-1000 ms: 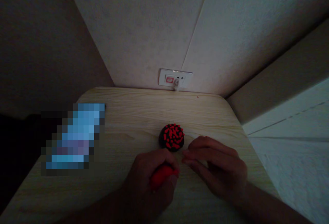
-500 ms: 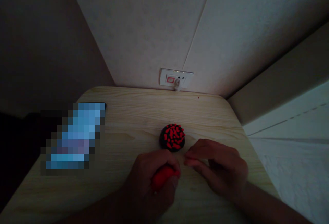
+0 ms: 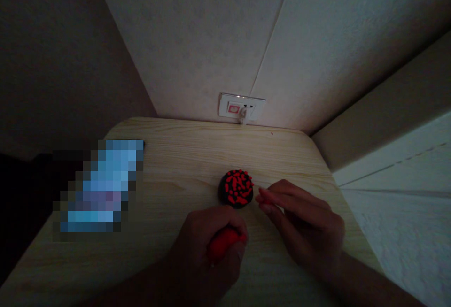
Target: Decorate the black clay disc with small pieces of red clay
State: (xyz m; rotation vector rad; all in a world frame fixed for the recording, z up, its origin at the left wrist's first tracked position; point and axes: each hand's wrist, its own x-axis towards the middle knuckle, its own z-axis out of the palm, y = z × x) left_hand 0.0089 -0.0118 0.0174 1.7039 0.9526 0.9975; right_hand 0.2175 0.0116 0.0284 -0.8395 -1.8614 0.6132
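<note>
My left hand (image 3: 211, 246) is closed around a red lump of what looks like modelling clay (image 3: 224, 243). Just beyond it, a round black lump (image 3: 222, 193) sits on the table, its top dotted with several small red bits (image 3: 239, 186). To the right of the black lump is my right hand (image 3: 306, 222), thumb and fingertips pinched together. Between those fingertips shows a small red piece of clay (image 3: 267, 201), mostly covered by the fingers. The right fingertips are close to the black lump but apart from it.
The wooden table (image 3: 169, 157) stands against a wall with a socket plate (image 3: 227, 106) that has a plug in it. At the left lies a blurred-out, bright screen-like object (image 3: 105, 180). A tiny red speck (image 3: 271, 134) lies near the back edge.
My right hand has shifted slightly right and away from me, its fingertips now drawn in tighter on the red piece. The left hand and the black lump stay put.
</note>
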